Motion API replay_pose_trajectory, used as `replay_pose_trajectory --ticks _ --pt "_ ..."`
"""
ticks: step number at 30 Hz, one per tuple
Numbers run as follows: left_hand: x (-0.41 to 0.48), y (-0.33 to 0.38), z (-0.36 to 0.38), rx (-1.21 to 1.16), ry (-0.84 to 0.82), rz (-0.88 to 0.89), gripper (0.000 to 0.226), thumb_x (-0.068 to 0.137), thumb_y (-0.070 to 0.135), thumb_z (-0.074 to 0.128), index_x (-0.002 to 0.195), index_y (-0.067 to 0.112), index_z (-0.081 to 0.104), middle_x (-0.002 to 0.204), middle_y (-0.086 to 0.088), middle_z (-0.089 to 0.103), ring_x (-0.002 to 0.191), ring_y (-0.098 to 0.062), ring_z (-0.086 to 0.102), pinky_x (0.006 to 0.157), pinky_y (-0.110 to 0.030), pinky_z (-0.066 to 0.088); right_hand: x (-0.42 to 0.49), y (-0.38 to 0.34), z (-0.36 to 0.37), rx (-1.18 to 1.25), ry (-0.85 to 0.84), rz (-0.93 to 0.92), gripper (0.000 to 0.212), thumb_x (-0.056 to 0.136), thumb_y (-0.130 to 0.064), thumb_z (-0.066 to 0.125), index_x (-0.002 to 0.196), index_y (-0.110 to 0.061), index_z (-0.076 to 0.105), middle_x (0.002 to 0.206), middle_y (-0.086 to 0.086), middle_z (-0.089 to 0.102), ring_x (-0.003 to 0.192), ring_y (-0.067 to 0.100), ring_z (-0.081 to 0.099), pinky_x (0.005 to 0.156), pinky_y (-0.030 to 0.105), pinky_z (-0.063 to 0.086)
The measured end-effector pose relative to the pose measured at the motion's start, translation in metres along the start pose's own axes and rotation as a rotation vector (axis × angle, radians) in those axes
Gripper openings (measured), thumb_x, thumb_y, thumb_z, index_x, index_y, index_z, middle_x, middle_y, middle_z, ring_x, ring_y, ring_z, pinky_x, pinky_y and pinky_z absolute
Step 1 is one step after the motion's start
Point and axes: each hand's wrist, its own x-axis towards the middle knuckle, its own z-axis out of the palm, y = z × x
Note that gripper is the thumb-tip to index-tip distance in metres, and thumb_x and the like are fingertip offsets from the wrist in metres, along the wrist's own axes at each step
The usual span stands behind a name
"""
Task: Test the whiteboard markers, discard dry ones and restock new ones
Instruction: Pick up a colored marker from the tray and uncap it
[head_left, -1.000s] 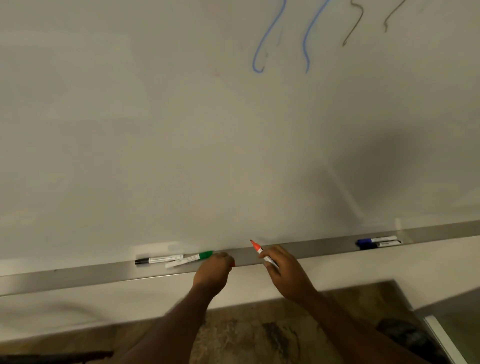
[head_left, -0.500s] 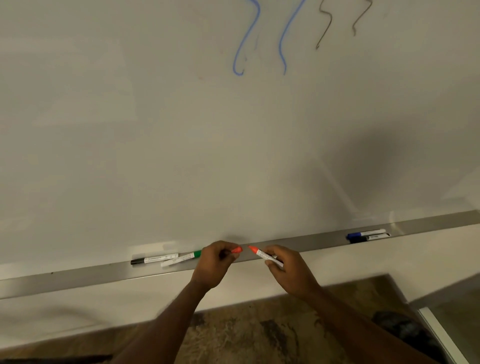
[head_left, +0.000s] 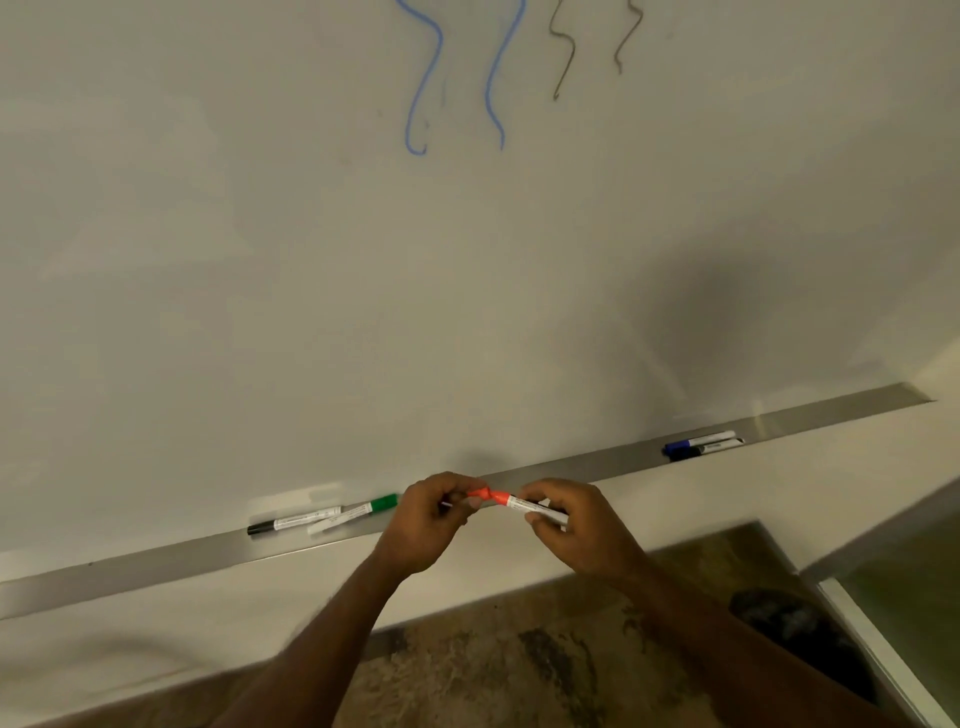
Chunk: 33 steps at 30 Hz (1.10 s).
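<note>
I hold a red whiteboard marker (head_left: 519, 504) in front of the metal tray (head_left: 156, 558). My right hand (head_left: 566, 525) grips its white barrel. My left hand (head_left: 434, 514) pinches the red cap (head_left: 479, 493), which meets the marker's red front end. A black-capped marker (head_left: 291, 521) and a green-capped marker (head_left: 358, 512) lie on the tray to the left. A blue marker (head_left: 698, 440) and a black one (head_left: 709, 448) lie on the tray to the right. The whiteboard (head_left: 311, 260) carries blue squiggles (head_left: 426, 78) and faint brown squiggles (head_left: 563, 52).
Below the tray is a white wall strip (head_left: 208, 634), then patterned brown floor (head_left: 493, 665). A dark shoe (head_left: 795, 629) shows at the lower right, next to a glass panel edge (head_left: 883, 654).
My left hand brought the red cap rightward to the marker tip held by my right hand; cap and tip now meet. The view shifted, so the squiggles sit further left.
</note>
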Motion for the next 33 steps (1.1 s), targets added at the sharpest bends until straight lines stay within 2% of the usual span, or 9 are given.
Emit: replay_pose_trajectory --ticks 4,9,15,18,21,25,29,33 --pt "-0.001 0.019 -0.002 -0.090 -0.077 -0.013 0.017 0.096 0.014 0.059 0.107 0.019 0.071 0.093 0.002 0.071 0.085 -0.020 0.066 0.071 -0.029 0.057 -0.001 -0.014 -0.021 0.043 0.030 -0.045 0.016 0.087 -0.022 0.072 0.102 -0.017 0.072 0.091 -0.007 0.071 0.082 0.008 0.065 0.073 0.022 0.057" --pt "-0.003 0.048 -0.002 -0.144 -0.093 0.036 0.021 0.099 0.010 0.051 0.105 0.014 0.071 0.080 0.002 0.070 0.075 -0.014 0.064 0.068 -0.027 0.052 -0.005 -0.029 -0.044 0.043 0.055 -0.104 0.021 0.085 -0.022 0.075 0.106 -0.025 0.071 0.091 -0.025 0.065 0.083 0.005 0.065 0.073 0.014 0.054" --pt "-0.012 0.084 0.004 -0.065 -0.117 0.110 0.022 0.099 0.018 0.052 0.104 0.015 0.073 0.077 0.008 0.068 0.071 -0.017 0.064 0.067 -0.025 0.052 -0.015 -0.051 -0.065 -0.036 0.124 -0.212 0.025 0.087 -0.036 0.069 0.104 -0.019 0.074 0.090 -0.017 0.069 0.075 0.004 0.064 0.068 0.015 0.054" --pt "-0.019 0.110 0.006 -0.077 -0.112 0.153 0.027 0.095 0.030 0.052 0.102 0.015 0.074 0.077 0.007 0.067 0.070 -0.018 0.064 0.065 -0.024 0.051 -0.022 -0.065 -0.080 -0.044 0.159 -0.221 0.021 0.085 -0.032 0.072 0.100 -0.017 0.075 0.088 -0.021 0.065 0.076 0.000 0.063 0.069 0.010 0.052" --pt "-0.030 0.139 0.009 -0.097 -0.073 0.216 0.023 0.097 0.025 0.054 0.101 0.016 0.074 0.075 0.006 0.066 0.067 -0.015 0.063 0.064 -0.019 0.050 -0.032 -0.085 -0.100 -0.068 0.210 -0.250 0.024 0.085 -0.034 0.072 0.098 -0.015 0.074 0.086 -0.013 0.070 0.075 0.002 0.063 0.069 0.006 0.050" --pt "-0.040 0.170 0.013 -0.124 -0.033 0.290 0.022 0.094 0.025 0.054 0.100 0.020 0.074 0.072 0.006 0.065 0.064 -0.015 0.062 0.063 -0.019 0.049 -0.042 -0.113 -0.130 -0.107 0.248 -0.320 0.024 0.083 -0.035 0.070 0.095 -0.015 0.074 0.082 -0.006 0.072 0.069 0.004 0.062 0.063 0.009 0.051" --pt "-0.035 0.182 0.020 -0.142 -0.039 0.316 0.028 0.091 0.038 0.052 0.099 0.023 0.074 0.071 0.006 0.065 0.063 -0.015 0.062 0.062 -0.018 0.049 -0.045 -0.116 -0.143 -0.091 0.249 -0.276 0.024 0.082 -0.033 0.073 0.095 -0.013 0.076 0.083 -0.007 0.073 0.069 0.005 0.064 0.062 0.017 0.054" --pt "-0.028 0.184 0.033 -0.119 -0.058 0.347 0.026 0.093 0.035 0.052 0.098 0.021 0.074 0.070 0.009 0.064 0.062 -0.013 0.062 0.061 -0.016 0.047 -0.052 -0.106 -0.149 -0.038 0.233 -0.166 0.016 0.081 -0.031 0.077 0.094 -0.022 0.077 0.076 -0.022 0.068 0.067 0.004 0.064 0.058 0.013 0.049"
